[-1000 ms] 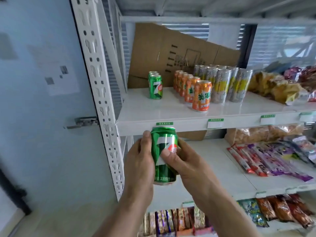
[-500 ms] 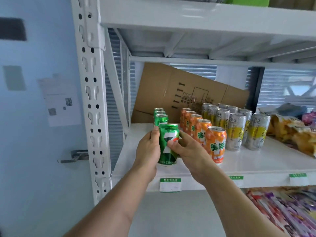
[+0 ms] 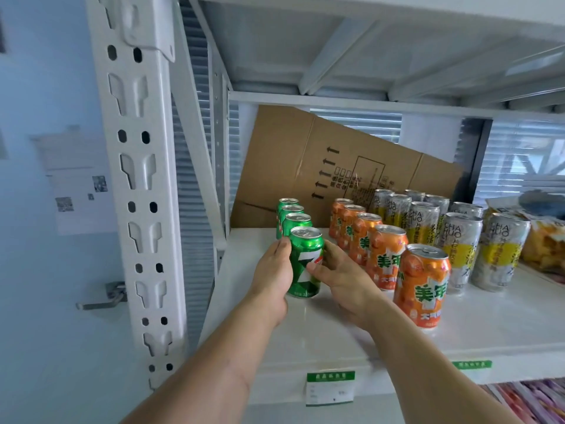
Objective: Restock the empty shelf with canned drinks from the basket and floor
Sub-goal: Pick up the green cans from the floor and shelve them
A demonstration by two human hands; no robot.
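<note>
**Near the shelf's left end, a green can joins its row**

Near the left end of the shelf, both hands close on a green can: the left hand wraps its left side, the right hand presses its front and right. The can stands upright at the head of the green row, with the orange cans to its right. Placing appears nearly done; next, release cleanly without tipping it, then fetch another.
</note>
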